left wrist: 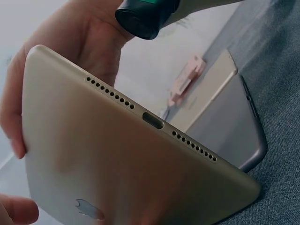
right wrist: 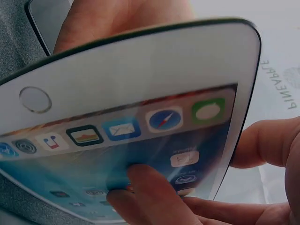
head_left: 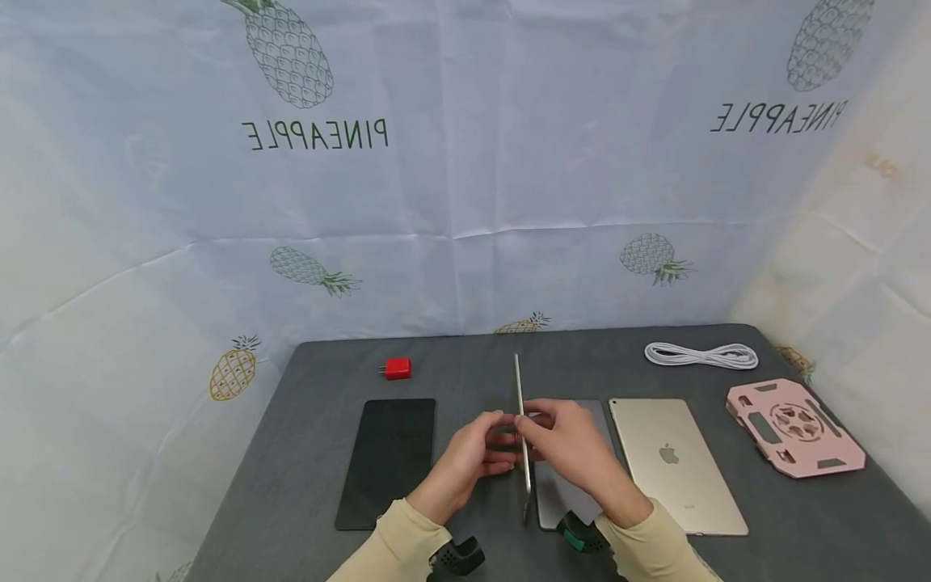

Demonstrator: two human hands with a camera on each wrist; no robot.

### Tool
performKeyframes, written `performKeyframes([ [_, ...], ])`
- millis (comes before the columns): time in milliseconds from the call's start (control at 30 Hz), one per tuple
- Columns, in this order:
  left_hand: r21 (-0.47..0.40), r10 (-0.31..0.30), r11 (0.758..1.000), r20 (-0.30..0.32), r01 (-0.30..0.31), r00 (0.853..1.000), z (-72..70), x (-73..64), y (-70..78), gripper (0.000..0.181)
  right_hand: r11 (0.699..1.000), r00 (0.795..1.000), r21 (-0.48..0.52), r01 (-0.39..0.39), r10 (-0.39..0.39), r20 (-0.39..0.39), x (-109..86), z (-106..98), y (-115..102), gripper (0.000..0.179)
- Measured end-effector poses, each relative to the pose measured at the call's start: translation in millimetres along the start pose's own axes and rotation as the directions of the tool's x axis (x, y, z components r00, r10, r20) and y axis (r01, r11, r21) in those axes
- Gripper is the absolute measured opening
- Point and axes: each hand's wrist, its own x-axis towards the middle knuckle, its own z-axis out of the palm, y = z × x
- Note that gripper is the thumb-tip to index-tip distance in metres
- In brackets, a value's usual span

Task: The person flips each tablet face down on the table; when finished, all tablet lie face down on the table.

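A gold tablet (head_left: 521, 453) stands on its edge, upright and edge-on in the head view. Its back (left wrist: 108, 159) with logo, speaker holes and port faces left; the screen (right wrist: 84, 154) with app icons faces right. My right hand (head_left: 570, 449) pinches its upper edge, the thumb over the edge and fingers on the screen side. My left hand (head_left: 465, 457) lies on the back side, fingers extended at the tablet; whether each fingertip touches is hidden. Beneath the right hand lies a grey tablet (head_left: 563, 493).
A black tablet (head_left: 389, 461) lies on the left of the dark table (head_left: 291, 477), a red charger plug (head_left: 398, 369) behind it. Rightward lie a larger gold tablet (head_left: 676, 477), a coiled white cable (head_left: 701, 356) and a pink stand-like case (head_left: 796, 428). A pineapple-print curtain (head_left: 473, 178) hangs behind.
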Motion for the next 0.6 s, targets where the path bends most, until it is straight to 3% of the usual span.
performKeyframes([
  [333,0.061,-0.002,0.998,-0.026,0.004,1.000,-5.4,-2.6,1.0,0.063,0.997,0.999,0.066,0.028,-0.029,0.015,-0.1,-10,8,0.040],
  [600,0.084,-0.026,0.996,-0.096,0.035,0.995,-23.1,-7.9,0.4,0.068,0.985,1.000,0.175,0.017,-0.021,0.021,-0.8,-9,14,0.041],
])
